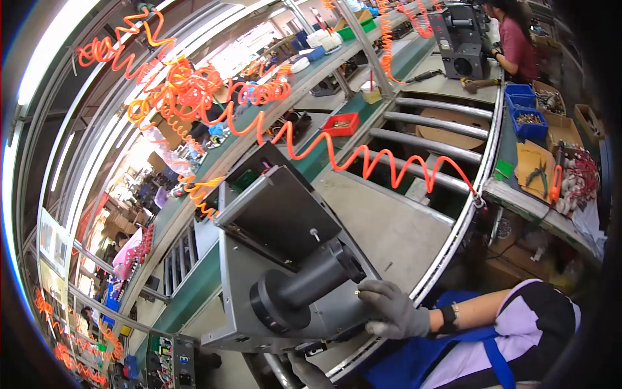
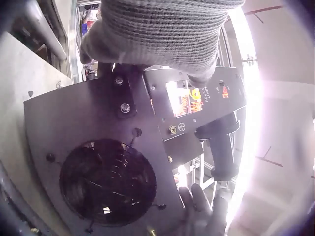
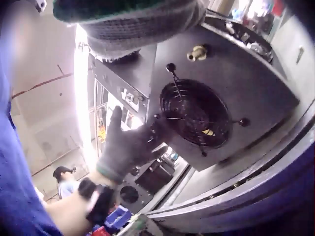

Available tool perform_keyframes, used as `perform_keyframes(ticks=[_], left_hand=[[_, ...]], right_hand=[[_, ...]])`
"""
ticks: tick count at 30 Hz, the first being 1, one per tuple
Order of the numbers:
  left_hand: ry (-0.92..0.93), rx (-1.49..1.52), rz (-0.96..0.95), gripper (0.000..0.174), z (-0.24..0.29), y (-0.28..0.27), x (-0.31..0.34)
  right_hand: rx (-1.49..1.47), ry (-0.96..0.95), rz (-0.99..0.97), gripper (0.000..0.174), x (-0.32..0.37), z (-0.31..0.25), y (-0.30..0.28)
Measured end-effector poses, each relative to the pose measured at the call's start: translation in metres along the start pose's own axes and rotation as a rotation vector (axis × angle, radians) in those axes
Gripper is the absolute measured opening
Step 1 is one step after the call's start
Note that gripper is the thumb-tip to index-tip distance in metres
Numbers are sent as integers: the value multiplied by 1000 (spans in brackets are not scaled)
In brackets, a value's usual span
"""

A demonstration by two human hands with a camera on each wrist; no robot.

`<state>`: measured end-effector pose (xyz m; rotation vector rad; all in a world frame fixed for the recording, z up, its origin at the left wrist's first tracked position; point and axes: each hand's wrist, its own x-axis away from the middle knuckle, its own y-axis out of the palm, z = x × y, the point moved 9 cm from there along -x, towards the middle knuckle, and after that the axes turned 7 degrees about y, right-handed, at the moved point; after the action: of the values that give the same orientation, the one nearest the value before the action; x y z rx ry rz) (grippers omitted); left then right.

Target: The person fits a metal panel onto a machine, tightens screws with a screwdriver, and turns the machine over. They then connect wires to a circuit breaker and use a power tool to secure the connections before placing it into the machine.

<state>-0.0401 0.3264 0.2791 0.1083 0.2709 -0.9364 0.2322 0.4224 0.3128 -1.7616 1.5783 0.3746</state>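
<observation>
A dark grey metal machine housing [image 1: 278, 259] stands tilted on the conveyor, with a black cylinder on a round base and a raised flap. Its fan opening [image 2: 108, 182] and a labelled input panel [image 2: 216, 96] face the left wrist view. My gloved right hand [image 1: 395, 311] rests against its near right edge, fingers nearly straight, below the cylinder's end. At its lower front edge is my gloved left hand [image 1: 308, 373], mostly cut off in the head view. The right wrist view shows my left hand [image 3: 128, 147] gripping a corner, thumb spread from the fingers.
Metal rollers [image 1: 447, 136] run up the line towards another machine [image 1: 460, 42] and a person [image 1: 518, 39]. An orange coiled hose [image 1: 363, 162] hangs across the conveyor. Blue bins [image 1: 528, 120], pliers [image 1: 536, 176] and an orange-handled tool [image 1: 556, 181] lie on the right-hand bench.
</observation>
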Motion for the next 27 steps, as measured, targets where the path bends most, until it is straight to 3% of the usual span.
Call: perform_keyframes(ticks=[1,4,5,9,12,14,15,16,17,18,20,23,25,26,27], left_hand=[[-6,5,-5,49,-2,5,5],[-20,29,1,50,-7,18,18],[-24,32,1,50,-8,22,23],[-15,17,-11,51,-14,35,39],[-52,-237,-40,59,-44,39,53],[172,-298,-191,63,-12,94,48],[225,-334,-141,62,2,119,46],[197,-37,-243,63,20,152,45],[82,72,-259,60,26,176,45],[105,-213,-363,76,39,185,37],[206,-464,-599,70,48,216,29],[727,-738,-761,69,69,230,11],[254,-314,-830,58,-11,184,-41],[216,-266,-675,53,-3,168,-76],[176,-218,-524,48,10,152,-111]], right_hand=[[20,-30,44,54,2,2,-3],[-169,175,215,41,0,35,-18],[-160,145,263,33,-5,35,-26],[-142,5,170,25,-22,42,-27],[-154,-10,159,25,-41,66,-44],[-128,50,178,35,-59,100,-60],[-137,102,161,41,-68,126,-66],[-93,85,186,45,-82,140,-77],[-84,80,188,47,-95,156,-86],[-67,78,180,43,-105,173,-94],[103,162,172,37,-119,206,-108],[185,258,144,38,-123,227,-119],[131,367,161,38,-113,231,-115],[151,459,127,39,-113,216,-118],[237,409,151,38,-114,197,-120]])
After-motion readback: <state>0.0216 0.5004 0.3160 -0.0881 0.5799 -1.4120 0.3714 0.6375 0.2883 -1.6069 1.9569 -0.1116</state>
